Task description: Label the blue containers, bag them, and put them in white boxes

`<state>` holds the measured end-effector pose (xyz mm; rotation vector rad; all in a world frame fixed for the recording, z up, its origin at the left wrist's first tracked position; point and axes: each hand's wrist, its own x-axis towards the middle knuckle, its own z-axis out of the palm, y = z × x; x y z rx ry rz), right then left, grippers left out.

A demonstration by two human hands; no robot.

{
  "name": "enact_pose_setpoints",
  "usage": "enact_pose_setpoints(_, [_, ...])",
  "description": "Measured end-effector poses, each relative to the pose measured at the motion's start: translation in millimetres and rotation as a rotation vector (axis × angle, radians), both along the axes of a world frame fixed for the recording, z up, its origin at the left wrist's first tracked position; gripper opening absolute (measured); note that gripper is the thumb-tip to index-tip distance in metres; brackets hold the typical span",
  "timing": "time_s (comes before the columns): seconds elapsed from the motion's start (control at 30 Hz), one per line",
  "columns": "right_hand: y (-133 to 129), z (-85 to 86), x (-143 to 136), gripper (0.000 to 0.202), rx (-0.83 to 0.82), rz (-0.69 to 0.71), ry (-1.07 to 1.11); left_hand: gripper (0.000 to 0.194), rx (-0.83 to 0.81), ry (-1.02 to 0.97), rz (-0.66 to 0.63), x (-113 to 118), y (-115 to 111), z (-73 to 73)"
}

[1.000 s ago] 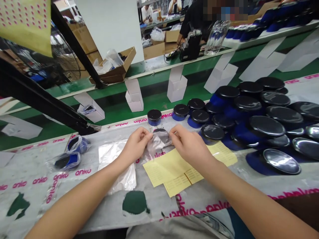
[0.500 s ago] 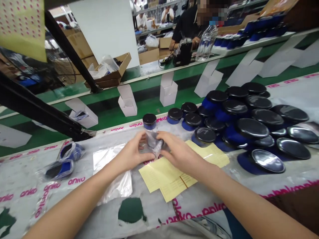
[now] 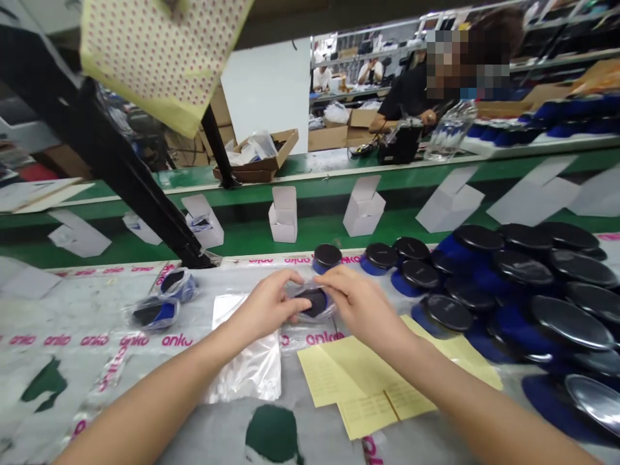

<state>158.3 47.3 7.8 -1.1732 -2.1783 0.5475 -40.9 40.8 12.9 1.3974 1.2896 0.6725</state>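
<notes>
Between my hands is a dark round item in a clear plastic bag (image 3: 314, 302). My left hand (image 3: 274, 300) grips the bag's left side, thumb over the dark face. The fingers of my right hand (image 3: 346, 294) pinch the bag's upper right edge. Just behind stands a blue jar with a black lid (image 3: 327, 256). A stack of clear bags (image 3: 252, 368) lies under my left wrist, and yellow sheets (image 3: 358, 381) lie beneath my right forearm. Two bagged blue items (image 3: 154, 312) rest to the left.
Many blue, black-topped jars (image 3: 520, 268) crowd the right side. Open white boxes (image 3: 283, 223) line the green belt (image 3: 317, 219) behind the table. A slanting black post (image 3: 140, 174) rises at the left. A person (image 3: 407, 97) sits across, near a plastic bottle (image 3: 448, 132).
The view has shifted, so the table sits lower and more of its left side shows. The bagged item's dark flat face now shows between my hands, where crumpled plastic was before.
</notes>
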Motion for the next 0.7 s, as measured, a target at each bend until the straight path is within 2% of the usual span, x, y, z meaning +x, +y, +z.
enact_pose_setpoints(0.1, [3,11.4,-14,0.037,-0.014,-0.014,-0.249,0.016,0.073,0.027,-0.008,-6,5,9.0])
enact_pose_setpoints(0.17, [4,18.9,-24,0.05,-0.082,0.018,-0.474,0.02,0.086,0.043,0.003,-12,9,20.7])
enact_pose_setpoints(0.2, [6,22.7,-29,0.049,-0.107,0.038,-0.544,0.024,0.114,0.061,0.034,-15,11,26.8])
enact_pose_setpoints(0.3, [27,38.5,-40,0.026,-0.104,0.08,-0.547,0.022,0.263,0.11,0.233,-28,16,38.3])
enact_pose_setpoints(0.37, [54,53.6,-49,0.028,-0.044,0.047,-0.469,0.021,0.332,0.121,0.333,-36,22,36.6])
enact_pose_setpoints(0.4, [69,61.0,-55,0.034,0.011,0.001,-0.414,0.022,0.34,0.129,0.326,-38,25,33.2])
enact_pose_setpoints(0.47, [99,71.7,-69,0.044,0.197,-0.145,-0.267,0.022,0.315,0.18,0.183,-42,29,24.2])
enact_pose_setpoints(0.53, [123,72.9,-84,0.049,0.309,-0.166,-0.322,0.017,0.306,0.298,-0.011,-42,30,16.4])
enact_pose_setpoints(0.63, [144,59.2,-98,0.052,0.265,-0.146,-0.47,0.009,0.353,0.46,-0.208,-35,23,14.3])
enact_pose_setpoints(0.7, [149,47.3,-102,0.049,0.194,-0.155,-0.505,0.014,0.353,0.468,-0.333,-25,13,17.2])
